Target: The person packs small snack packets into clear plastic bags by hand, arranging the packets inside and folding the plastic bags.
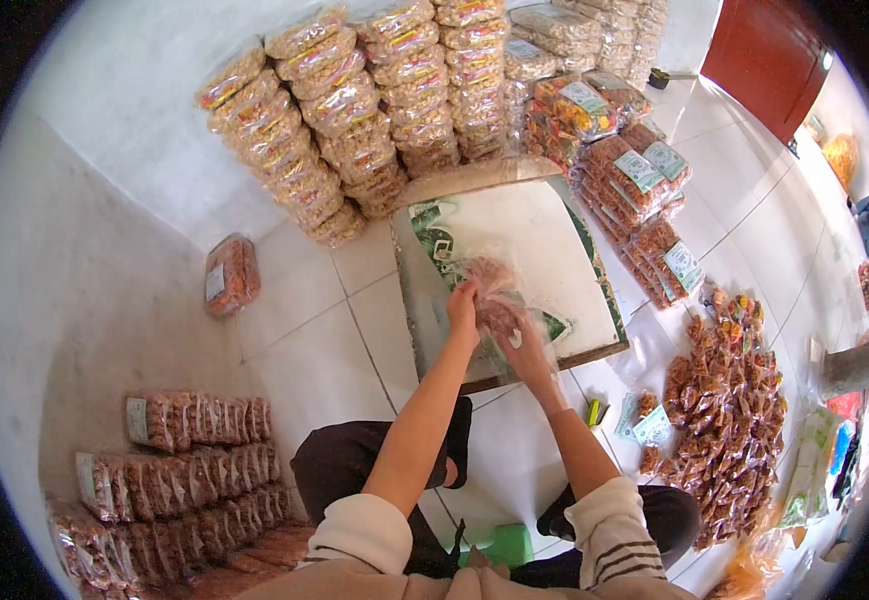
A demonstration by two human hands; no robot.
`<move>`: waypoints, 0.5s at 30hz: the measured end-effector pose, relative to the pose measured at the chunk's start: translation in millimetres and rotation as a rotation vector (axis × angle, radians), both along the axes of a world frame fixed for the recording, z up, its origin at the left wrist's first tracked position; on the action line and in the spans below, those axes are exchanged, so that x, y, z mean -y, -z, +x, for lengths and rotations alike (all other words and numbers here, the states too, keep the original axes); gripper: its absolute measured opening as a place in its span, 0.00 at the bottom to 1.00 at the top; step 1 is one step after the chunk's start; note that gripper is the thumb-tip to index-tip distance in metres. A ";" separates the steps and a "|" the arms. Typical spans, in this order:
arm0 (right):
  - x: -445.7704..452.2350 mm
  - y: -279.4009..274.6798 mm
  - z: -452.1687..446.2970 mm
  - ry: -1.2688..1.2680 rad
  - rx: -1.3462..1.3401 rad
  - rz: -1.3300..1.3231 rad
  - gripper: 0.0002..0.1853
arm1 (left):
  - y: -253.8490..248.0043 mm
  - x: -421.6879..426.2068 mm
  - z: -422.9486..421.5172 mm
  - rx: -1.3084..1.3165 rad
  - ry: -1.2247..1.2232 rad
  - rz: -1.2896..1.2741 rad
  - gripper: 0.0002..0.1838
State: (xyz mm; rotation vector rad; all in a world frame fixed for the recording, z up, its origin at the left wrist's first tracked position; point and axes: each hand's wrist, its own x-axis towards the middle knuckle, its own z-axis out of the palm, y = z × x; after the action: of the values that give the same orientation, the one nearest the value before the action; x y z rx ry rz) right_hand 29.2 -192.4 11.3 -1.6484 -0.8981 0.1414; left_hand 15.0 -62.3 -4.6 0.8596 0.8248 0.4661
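Over a low table with a white top [524,225] and green printed edges, I hold a transparent plastic bag [494,280] with reddish-brown contents. My left hand [463,310] is closed on the bag's left side. On its lower right, my right hand [522,345] has its fingers curled round the plastic, partly hiding it. The contents are too blurred to name exactly.
Tall stacks of bagged snacks [329,110] stand against the wall behind the table. Labelled packs [644,175] lie to the right, beside a large heap of small brown packets [729,410]. Rows of packs [189,465] sit at lower left. A green cutter-like object [593,411] lies on the floor.
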 end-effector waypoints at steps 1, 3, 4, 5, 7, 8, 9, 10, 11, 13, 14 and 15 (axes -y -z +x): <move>-0.1 -3.7 -0.1 -0.001 0.001 -0.001 0.25 | -3.0 1.9 -0.8 0.012 0.069 -0.040 0.13; -1.0 -10.2 0.5 -0.063 0.064 -0.015 0.26 | -6.7 6.4 -1.8 0.025 0.136 -0.079 0.12; -2.4 -9.8 2.3 -0.065 0.063 -0.015 0.26 | -7.4 10.1 -1.6 0.096 0.114 -0.170 0.11; -4.6 -10.0 4.0 -0.099 0.004 -0.020 0.26 | -7.9 14.0 -2.4 0.166 0.090 -0.260 0.09; -7.0 -23.6 3.0 -0.136 -0.058 -0.022 0.27 | -10.9 25.4 -4.3 0.067 0.024 -0.159 0.07; -5.3 -30.7 1.2 -0.135 -0.194 -0.041 0.27 | -12.7 28.3 -7.6 -0.030 -0.039 -0.056 0.06; -5.3 -38.2 -1.3 -0.133 -0.330 -0.060 0.27 | -9.4 26.8 -11.6 -0.032 -0.042 -0.052 0.06; -7.7 -30.9 -0.9 -0.135 -0.331 -0.058 0.27 | -6.1 24.4 -15.3 -0.053 -0.004 -0.027 0.07; -10.9 -17.5 1.5 -0.108 -0.233 -0.029 0.28 | -2.9 22.5 -17.8 -0.072 0.033 -0.003 0.09; -15.7 -8.2 0.7 -0.085 -0.135 -0.002 0.29 | -6.7 22.1 -22.0 -0.113 -0.033 -0.015 0.14; -18.6 -3.3 -1.4 -0.080 -0.213 0.060 0.28 | -8.8 21.2 -23.4 -0.154 -0.095 -0.026 0.19; -21.8 1.3 -3.3 -0.075 -0.292 0.123 0.27 | -8.5 19.4 -23.9 -0.153 -0.098 -0.026 0.19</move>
State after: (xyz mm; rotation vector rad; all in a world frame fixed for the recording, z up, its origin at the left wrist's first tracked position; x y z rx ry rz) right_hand 26.0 -170.7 10.1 -1.4363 -0.7308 0.3620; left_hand -8.9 -81.7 3.9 0.8412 1.0148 0.4784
